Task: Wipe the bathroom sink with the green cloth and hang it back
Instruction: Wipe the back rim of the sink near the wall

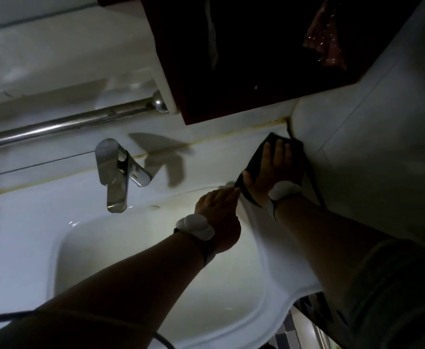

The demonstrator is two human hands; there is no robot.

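The white bathroom sink (30, 222) fills the lower half of the dim head view. The cloth (256, 159) looks dark here and lies on the sink's back right corner by the wall. My right hand (274, 167) presses flat on it with fingers spread. My left hand (219, 210) reaches over the basin's back rim and touches the cloth's near corner with its fingertips; whether it pinches the cloth is unclear.
A chrome tap (118, 172) stands at the back middle of the sink. A metal rail (68, 124) runs along the wall at the left. A dark mirror cabinet (244, 59) hangs above. The tiled wall (370, 122) closes in on the right.
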